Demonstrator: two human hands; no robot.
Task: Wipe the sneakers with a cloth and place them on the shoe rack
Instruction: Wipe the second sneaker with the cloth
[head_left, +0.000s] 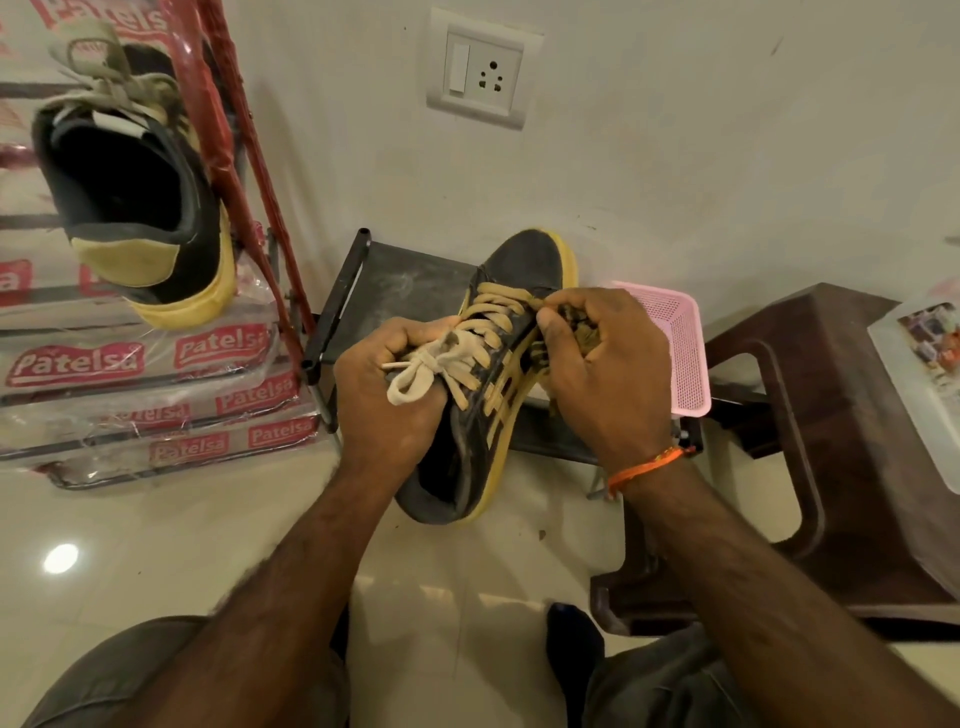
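Sneaker number one, black with a yellow sole, sits at ten o'clock on the red shoe rack, heel toward the camera, above stacked plastic-wrapped packs printed "Patelsa". Near the centre, the left hand grips the second sneaker at its tongue side, fingers curled round the upper beside the knotted pale laces. This shoe is held over a low dark stand, toe pointing to twelve o'clock. The right hand, an orange thread at its wrist, clenches a crumpled cloth against the sneaker's outer side. At three o'clock stand a pink mesh basket and a brown plastic stool.
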